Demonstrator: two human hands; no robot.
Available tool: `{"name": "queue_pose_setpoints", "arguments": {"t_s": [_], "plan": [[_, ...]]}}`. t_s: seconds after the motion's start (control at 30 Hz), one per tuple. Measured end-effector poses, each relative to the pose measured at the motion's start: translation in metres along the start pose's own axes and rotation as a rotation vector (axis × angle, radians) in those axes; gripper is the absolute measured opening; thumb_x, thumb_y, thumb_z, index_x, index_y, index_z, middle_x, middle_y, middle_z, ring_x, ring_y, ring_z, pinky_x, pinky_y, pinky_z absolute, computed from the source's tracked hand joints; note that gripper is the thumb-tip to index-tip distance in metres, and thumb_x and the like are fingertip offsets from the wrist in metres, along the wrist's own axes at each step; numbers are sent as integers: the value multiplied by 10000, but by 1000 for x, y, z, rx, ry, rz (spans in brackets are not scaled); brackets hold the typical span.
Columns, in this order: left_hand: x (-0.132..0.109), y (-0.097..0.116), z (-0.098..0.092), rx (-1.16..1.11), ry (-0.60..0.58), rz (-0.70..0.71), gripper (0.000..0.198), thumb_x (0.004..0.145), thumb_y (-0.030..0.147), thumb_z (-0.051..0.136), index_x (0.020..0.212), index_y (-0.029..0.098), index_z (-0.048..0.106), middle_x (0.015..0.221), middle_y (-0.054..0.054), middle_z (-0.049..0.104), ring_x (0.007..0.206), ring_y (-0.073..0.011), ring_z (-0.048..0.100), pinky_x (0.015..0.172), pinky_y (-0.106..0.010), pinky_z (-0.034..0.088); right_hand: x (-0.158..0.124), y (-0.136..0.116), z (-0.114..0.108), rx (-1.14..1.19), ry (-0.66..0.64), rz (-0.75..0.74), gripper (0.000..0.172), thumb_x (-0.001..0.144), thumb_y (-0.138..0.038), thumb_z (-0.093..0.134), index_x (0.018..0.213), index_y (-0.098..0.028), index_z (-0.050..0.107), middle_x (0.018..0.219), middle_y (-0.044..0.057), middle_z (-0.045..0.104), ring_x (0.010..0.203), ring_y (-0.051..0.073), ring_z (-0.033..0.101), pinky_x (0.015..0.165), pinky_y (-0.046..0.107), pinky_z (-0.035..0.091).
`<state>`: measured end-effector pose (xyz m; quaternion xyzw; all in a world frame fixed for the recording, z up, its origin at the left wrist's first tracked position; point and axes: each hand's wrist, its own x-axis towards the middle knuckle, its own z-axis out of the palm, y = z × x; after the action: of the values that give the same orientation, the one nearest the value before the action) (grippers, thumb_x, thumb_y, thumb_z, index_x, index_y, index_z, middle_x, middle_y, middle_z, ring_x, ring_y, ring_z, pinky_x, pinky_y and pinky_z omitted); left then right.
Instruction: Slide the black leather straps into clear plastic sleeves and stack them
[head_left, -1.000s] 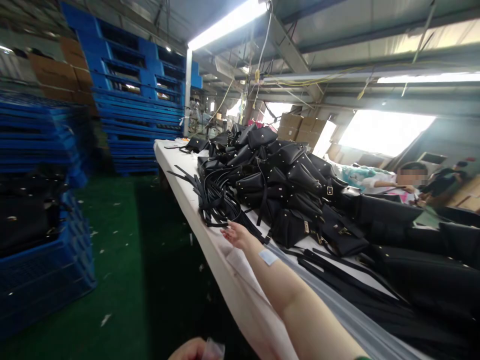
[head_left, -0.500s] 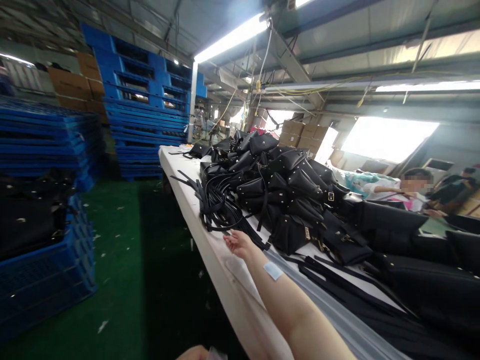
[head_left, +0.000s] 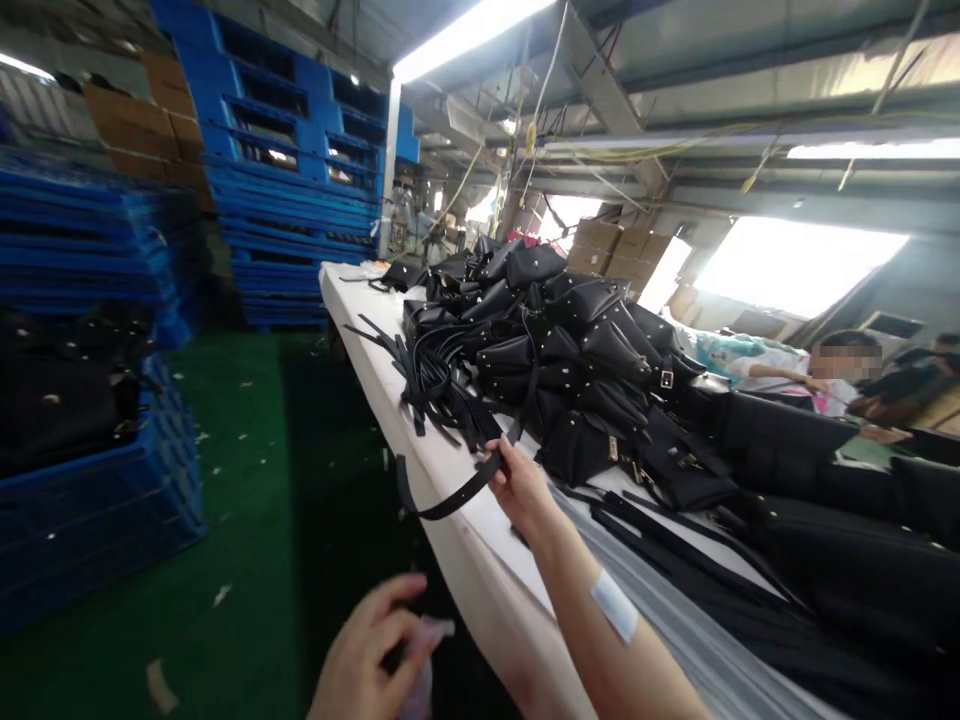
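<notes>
My right hand (head_left: pixel 514 480) grips a black strap (head_left: pixel 454 500) between thumb and fingers, above the edge of the white table (head_left: pixel 480 570). The strap's free end curls out past the edge over the floor. Just beyond lies a bundle of black straps (head_left: pixel 435 380), tied round its middle. Low in the view, beside the table, my left hand (head_left: pixel 367 650) has curled fingers round a pale translucent plastic piece (head_left: pixel 421 665); motion blurs it. A heap of black leather bags (head_left: pixel 555 330) with metal studs and buckles covers the table behind the straps.
Blue pallets (head_left: pixel 292 220) are stacked at the back left. A blue crate (head_left: pixel 112 510) with black bags stands on the green floor (head_left: pixel 232 420). Another person (head_left: pixel 795 375) works across the table. Grey sheeting (head_left: pixel 637 580) runs along the near side.
My right hand has taken hold of one black strap and drawn it toward me from the bundle. My left hand has risen further into view with the plastic piece.
</notes>
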<state>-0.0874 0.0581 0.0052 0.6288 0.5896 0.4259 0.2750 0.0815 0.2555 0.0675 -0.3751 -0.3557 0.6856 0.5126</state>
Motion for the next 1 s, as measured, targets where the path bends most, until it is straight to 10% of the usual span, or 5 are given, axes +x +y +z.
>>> {"name": "queue_pose_setpoints", "arguments": {"t_s": [0.1, 0.3, 0.5, 0.83, 1.0], "plan": [[7, 33, 7, 153, 55, 272, 270, 862, 394, 627, 696, 249, 783, 1476, -99, 509, 1409, -399, 347, 1173, -581, 262, -75, -12, -35, -150, -14, -73, 315, 896, -504, 598, 876, -197, 664, 742, 19, 643, 434, 77, 405, 418, 210, 380], [-13, 68, 51, -349, -893, 171, 108, 793, 283, 728, 739, 210, 786, 855, -45, 735, 808, -180, 682, 825, -284, 541, -151, -45, -121, -173, 323, -220, 314, 868, -495, 640, 828, -184, 650, 702, 4, 643, 408, 50, 401, 406, 189, 374], [-53, 70, 67, -399, -941, 8, 176, 764, 306, 748, 643, 180, 724, 798, -56, 735, 773, -193, 692, 770, -281, 538, -197, -76, -214, -30, 638, -325, 223, 885, -396, 630, 865, -176, 663, 679, -14, 666, 420, 44, 406, 406, 157, 365], [-50, 87, 72, -256, -869, 26, 184, 790, 335, 717, 689, 184, 743, 873, -74, 760, 859, -232, 705, 855, -330, 542, -268, 66, -130, -170, 89, 44, 423, 749, -489, 761, 1024, -169, 729, 847, 48, 747, 604, 117, 614, 597, 239, 505], [-42, 72, 62, -123, -748, 66, 232, 759, 397, 749, 637, 201, 728, 1121, -83, 722, 1024, -259, 681, 994, -358, 487, -277, 41, -128, -290, 346, -190, 442, 818, -617, 641, 806, -174, 643, 584, 6, 661, 524, 147, 644, 532, 250, 518]]}}
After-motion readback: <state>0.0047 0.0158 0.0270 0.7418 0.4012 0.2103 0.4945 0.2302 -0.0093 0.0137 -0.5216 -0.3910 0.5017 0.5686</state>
